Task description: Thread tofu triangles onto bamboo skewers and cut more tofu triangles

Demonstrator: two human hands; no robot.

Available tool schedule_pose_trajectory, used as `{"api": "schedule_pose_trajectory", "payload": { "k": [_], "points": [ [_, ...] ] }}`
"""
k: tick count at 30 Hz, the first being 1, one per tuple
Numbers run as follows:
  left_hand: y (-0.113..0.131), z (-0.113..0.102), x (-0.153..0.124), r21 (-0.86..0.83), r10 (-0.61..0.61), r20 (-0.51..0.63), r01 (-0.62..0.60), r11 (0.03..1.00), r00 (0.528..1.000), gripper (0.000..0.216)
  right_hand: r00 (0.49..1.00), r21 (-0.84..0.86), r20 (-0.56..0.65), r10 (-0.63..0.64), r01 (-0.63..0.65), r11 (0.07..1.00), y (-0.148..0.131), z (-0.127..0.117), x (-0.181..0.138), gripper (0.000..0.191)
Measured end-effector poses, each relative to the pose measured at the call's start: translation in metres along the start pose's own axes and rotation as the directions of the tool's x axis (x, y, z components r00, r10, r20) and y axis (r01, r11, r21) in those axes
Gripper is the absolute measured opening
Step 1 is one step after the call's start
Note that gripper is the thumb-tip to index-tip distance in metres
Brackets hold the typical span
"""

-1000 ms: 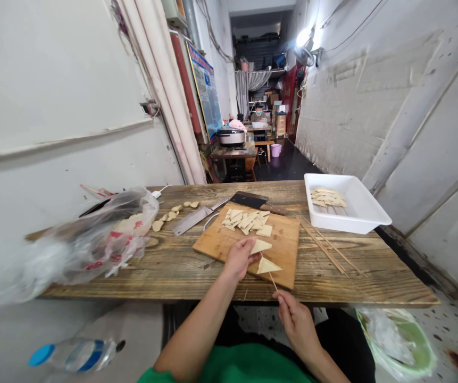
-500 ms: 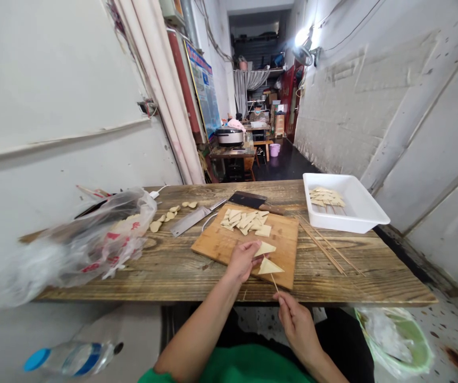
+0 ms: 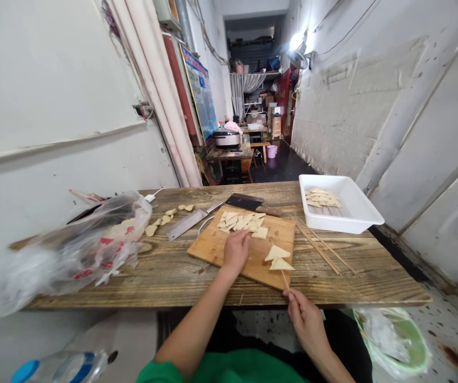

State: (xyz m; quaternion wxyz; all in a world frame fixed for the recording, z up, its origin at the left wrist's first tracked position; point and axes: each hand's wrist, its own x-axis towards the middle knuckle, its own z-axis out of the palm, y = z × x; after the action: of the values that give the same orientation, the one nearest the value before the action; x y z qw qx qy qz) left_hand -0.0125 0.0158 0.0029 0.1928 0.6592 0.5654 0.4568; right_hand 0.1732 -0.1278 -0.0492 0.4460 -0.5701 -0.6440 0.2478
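A brown wooden table [image 3: 168, 276] filled the white-walled room [image 3: 340, 122]; right hand [image 3: 305, 318] pinched a thin wooden skewer [image 3: 285, 279]; left hand [image 3: 235, 251] lay farther forward, grip unclear.

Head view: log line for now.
right hand: holds skewer bearing two triangular pieces | left hand: at cut pieces on cutting board, contact unclear | white tray: skewered pieces inside

By the near edge of the table [image 3: 165, 282], a green short-sleeved shirt [image 3: 248, 368] is worn with black trousers [image 3: 346, 340].
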Motion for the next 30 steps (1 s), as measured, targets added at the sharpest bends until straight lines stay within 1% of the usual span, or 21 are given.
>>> {"api": "schedule_pose_trajectory", "payload": {
  "k": [1,3,4,6,8,11,13,16,18,20,22,23,24,25,26,27,29,30],
  "points": [
    [-0.002,-0.001,0.007,0.165,0.097,0.027,-0.100,0.981,0.995,0.024,1.000,-0.003,-0.005,0.004,-0.004,1.000,0.000,-0.001,0.000,0.036],
    [-0.002,0.000,0.018,0.412,0.213,0.120,-0.244,0.878,0.970,0.028,1.000,-0.002,-0.005,0.008,-0.008,1.000,0.000,-0.002,0.000,0.037],
    [-0.002,0.002,0.023,0.492,0.245,0.176,-0.301,0.817,0.953,0.029,1.000,0.001,-0.004,0.008,-0.008,1.000,0.000,-0.002,0.000,0.037],
    [-0.001,0.006,0.031,0.583,0.275,0.288,-0.396,0.709,0.917,0.031,1.000,0.002,-0.003,0.006,-0.006,1.000,-0.001,-0.003,0.000,0.036],
    [0.000,0.009,0.037,0.615,0.280,0.377,-0.465,0.637,0.883,0.030,1.000,0.004,-0.007,0.005,-0.005,1.000,0.000,-0.003,0.000,0.035],
    [0.000,0.010,0.043,0.616,0.297,0.432,-0.519,0.592,0.852,0.029,1.000,0.013,-0.005,0.001,-0.001,1.000,0.001,-0.004,0.000,0.034],
    [-0.001,0.009,0.045,0.602,0.314,0.428,-0.527,0.601,0.847,0.029,1.000,0.026,0.001,0.001,-0.001,1.000,0.001,-0.004,-0.001,0.033],
    [-0.004,0.007,0.046,0.533,0.351,0.365,-0.503,0.681,0.862,0.027,1.000,0.062,0.005,0.021,-0.022,0.998,0.001,-0.004,-0.001,0.033],
    [-0.007,0.005,0.045,0.434,0.368,0.273,-0.455,0.777,0.889,0.025,0.999,0.091,0.003,0.043,-0.043,0.995,0.001,-0.003,-0.001,0.033],
    [-0.011,0.003,0.040,0.280,0.325,0.132,-0.349,0.894,0.937,0.024,0.998,0.121,0.007,0.065,-0.065,0.991,-0.001,-0.003,-0.001,0.033],
    [-0.016,-0.001,0.031,0.071,0.187,0.014,-0.188,0.980,0.982,0.024,0.996,0.160,0.026,0.089,-0.092,0.983,-0.003,-0.003,-0.002,0.033],
    [-0.019,-0.004,0.025,-0.046,0.089,-0.008,-0.090,0.995,0.996,0.026,0.994,0.182,0.040,0.100,-0.106,0.978,-0.004,-0.004,-0.002,0.033],
    [-0.021,-0.007,0.019,-0.166,-0.015,-0.001,0.015,0.986,1.000,0.028,0.992,0.204,0.058,0.108,-0.118,0.972,-0.006,-0.004,-0.002,0.034],
    [-0.023,-0.010,0.013,-0.287,-0.113,0.032,0.117,0.951,0.993,0.030,0.990,0.225,0.076,0.116,-0.130,0.966,-0.008,-0.004,-0.002,0.034],
    [-0.025,-0.013,0.007,-0.407,-0.192,0.083,0.209,0.889,0.978,0.032,0.988,0.245,0.099,0.120,-0.141,0.959,-0.010,-0.004,-0.002,0.035],
    [-0.027,-0.016,0.001,-0.520,-0.248,0.138,0.283,0.806,0.959,0.032,0.985,0.263,0.123,0.122,-0.151,0.953,-0.012,-0.003,-0.003,0.035],
    [-0.028,-0.022,-0.007,-0.697,-0.295,0.234,0.371,0.614,0.927,0.031,0.976,0.293,0.180,0.123,-0.172,0.941,-0.017,0.000,-0.003,0.035],
    [-0.028,-0.024,-0.011,-0.750,-0.300,0.270,0.395,0.531,0.915,0.029,0.971,0.305,0.207,0.120,-0.181,0.935,-0.019,0.002,-0.003,0.035]
  ]
}}
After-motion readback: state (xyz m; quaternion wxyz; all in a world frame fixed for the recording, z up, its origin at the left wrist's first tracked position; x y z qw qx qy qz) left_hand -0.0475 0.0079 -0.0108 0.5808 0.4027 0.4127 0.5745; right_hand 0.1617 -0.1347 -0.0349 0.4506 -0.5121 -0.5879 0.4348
